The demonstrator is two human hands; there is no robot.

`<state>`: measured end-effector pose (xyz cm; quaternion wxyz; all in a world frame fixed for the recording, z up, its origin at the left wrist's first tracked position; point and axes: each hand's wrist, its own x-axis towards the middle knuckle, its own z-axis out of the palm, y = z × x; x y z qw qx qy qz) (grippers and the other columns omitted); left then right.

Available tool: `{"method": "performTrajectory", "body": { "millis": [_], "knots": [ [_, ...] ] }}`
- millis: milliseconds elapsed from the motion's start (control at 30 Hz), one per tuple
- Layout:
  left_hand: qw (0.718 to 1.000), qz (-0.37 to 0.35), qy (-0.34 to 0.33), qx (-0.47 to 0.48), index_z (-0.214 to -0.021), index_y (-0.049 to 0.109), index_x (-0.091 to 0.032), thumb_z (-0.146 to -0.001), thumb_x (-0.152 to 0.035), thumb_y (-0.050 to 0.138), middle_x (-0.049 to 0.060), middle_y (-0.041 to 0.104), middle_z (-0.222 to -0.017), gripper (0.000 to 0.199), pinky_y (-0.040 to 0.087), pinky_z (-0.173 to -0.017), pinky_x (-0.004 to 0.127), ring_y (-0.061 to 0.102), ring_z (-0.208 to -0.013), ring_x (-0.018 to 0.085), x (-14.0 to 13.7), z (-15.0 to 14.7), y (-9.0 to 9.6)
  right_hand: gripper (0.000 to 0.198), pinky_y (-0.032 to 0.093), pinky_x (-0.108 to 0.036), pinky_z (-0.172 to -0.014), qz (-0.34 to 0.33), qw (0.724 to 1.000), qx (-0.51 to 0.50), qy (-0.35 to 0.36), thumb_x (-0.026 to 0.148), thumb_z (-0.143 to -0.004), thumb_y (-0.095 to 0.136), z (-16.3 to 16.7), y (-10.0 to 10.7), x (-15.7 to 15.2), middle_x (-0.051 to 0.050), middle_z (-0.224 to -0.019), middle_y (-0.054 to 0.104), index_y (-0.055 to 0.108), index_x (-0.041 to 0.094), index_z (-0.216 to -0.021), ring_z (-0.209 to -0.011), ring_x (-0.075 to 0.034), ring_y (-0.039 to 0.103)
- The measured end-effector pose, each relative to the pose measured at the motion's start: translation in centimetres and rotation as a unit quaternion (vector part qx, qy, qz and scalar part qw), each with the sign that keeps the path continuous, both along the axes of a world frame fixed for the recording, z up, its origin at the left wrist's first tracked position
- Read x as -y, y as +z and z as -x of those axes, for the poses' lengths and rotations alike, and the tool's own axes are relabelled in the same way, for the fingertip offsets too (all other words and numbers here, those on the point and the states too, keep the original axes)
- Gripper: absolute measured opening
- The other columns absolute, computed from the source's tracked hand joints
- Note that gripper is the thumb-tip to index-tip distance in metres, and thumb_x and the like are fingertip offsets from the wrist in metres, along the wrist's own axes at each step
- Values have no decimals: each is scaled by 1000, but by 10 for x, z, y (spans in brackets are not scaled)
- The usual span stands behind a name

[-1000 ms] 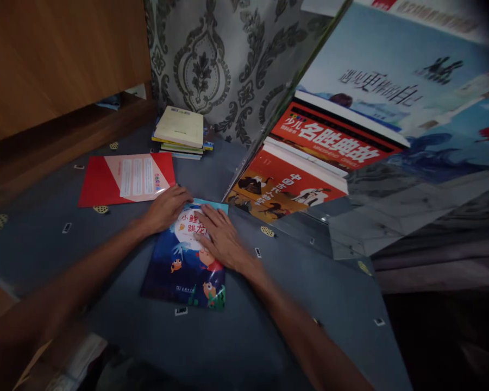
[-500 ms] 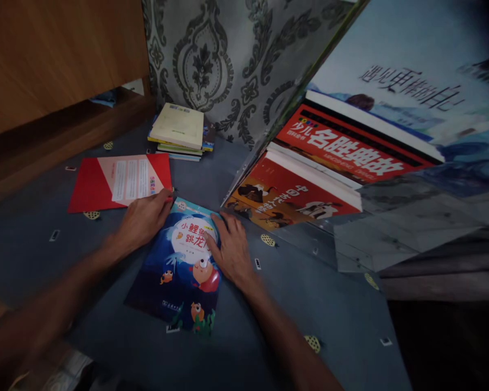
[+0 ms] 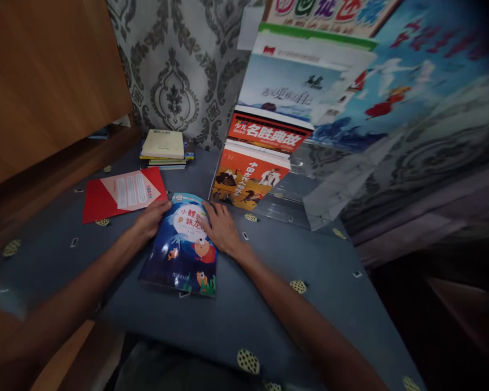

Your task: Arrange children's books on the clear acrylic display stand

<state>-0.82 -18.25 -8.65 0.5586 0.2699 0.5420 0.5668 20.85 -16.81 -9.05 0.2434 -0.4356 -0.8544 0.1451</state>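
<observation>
A blue picture book (image 3: 179,252) with cartoon fish on its cover lies face up in front of me on the table. My left hand (image 3: 151,216) is closed at its upper left edge, with its fingers partly hidden. On the opposite side, my right hand (image 3: 223,231) rests over the upper right edge, fingers stretched out and thumb on the cover. Just beyond my left hand lies a red book (image 3: 101,195) with a pale pink panel.
A small stack of books (image 3: 163,145) stands by the patterned wall. To the right, a clear tiered rack (image 3: 326,203) holds several books, among them an orange one (image 3: 244,179) in front. A wooden cabinet (image 3: 52,81) borders the left side of the table (image 3: 269,326).
My view has shifted, so more of the rack and the near table edge shows. Both hands stay at the blue book's sides, which looks little moved.
</observation>
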Motion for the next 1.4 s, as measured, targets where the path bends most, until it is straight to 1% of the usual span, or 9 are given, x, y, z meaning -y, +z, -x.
{"method": "performTrajectory", "body": {
  "millis": [133, 300, 400, 533, 700, 900, 1067, 1233, 1400],
  "knots": [
    [998, 17, -18, 61, -93, 70, -13, -81, -24, 73, 12, 76, -81, 17, 63, -78, 43, 75, -80, 29, 4, -19, 5, 55, 30, -43, -120, 31, 990, -136, -15, 49, -105, 30, -3, -2, -2, -14, -145, 49, 42, 18, -149, -140, -23, 41],
    [995, 2, -11, 103, -86, 67, -12, -83, -20, 70, 10, 75, -77, 9, 63, -78, 40, 76, -79, 26, 13, -39, 20, 69, 27, -48, -122, 117, 947, -270, -126, 56, -97, 44, -7, -3, 8, -21, -153, 42, 37, 11, -150, -146, -27, 37],
    [994, -12, -11, 107, -88, 68, -12, -82, -21, 73, 9, 77, -80, 13, 64, -75, 38, 76, -78, 26, 22, -48, 29, 72, 33, -46, -119, 185, 883, -414, -123, 60, -90, 56, -4, -3, 22, -17, -150, 50, 43, 14, -144, -142, -27, 44],
    [996, -20, -3, 86, -91, 69, -13, -79, -24, 76, 7, 78, -83, 17, 63, -72, 35, 76, -78, 25, 29, -58, 38, 66, 54, -43, -100, 323, 736, -593, -44, 68, -77, 67, 3, 0, 37, -9, -123, 71, 56, 21, -121, -114, -27, 67],
    [998, -24, 37, 41, -92, 69, -16, -83, -28, 74, 4, 79, -87, 15, 62, -73, 29, 76, -85, 22, 32, -70, 37, 67, 60, -38, -84, 345, 699, -625, -44, 74, -70, 71, 3, 5, 39, -6, -105, 76, 58, 22, -111, -97, -25, 73],
    [999, -24, -31, 26, -94, 69, -16, -77, -46, 78, 8, 78, -82, 35, 63, -66, 35, 77, -80, 28, 42, -80, 37, 64, 60, -38, -79, 328, 698, -634, -58, 80, -67, 68, -3, 10, 38, -5, -93, 76, 63, 22, -96, -95, -27, 73],
    [998, -66, -9, 21, -95, 66, -18, -66, -35, 85, 3, 77, -77, 38, 63, -63, 34, 77, -75, 27, 41, -72, 51, 62, 59, -41, -86, 319, 705, -632, -44, 65, -66, 79, -4, 16, 46, -3, -101, 76, 59, 25, -108, -96, -28, 73],
    [997, -70, 36, -14, -96, 67, -18, -78, -36, 75, 3, 75, -71, 27, 61, -61, 32, 75, -69, 24, 36, -56, 57, 79, 53, -44, -100, 286, 769, -571, -16, 44, -60, 87, -7, 17, 59, -7, -123, 70, 52, 25, -128, -113, -28, 67],
    [984, -98, 34, -145, -91, 67, -16, -69, -43, 81, 3, 73, -75, 37, 55, -60, 26, 70, -68, 20, 26, -37, 31, 80, 49, -47, -104, 242, 849, -468, -38, 41, -67, 83, -17, 1, 66, -8, -130, 67, 48, 23, -137, -118, -29, 64]
  ]
}}
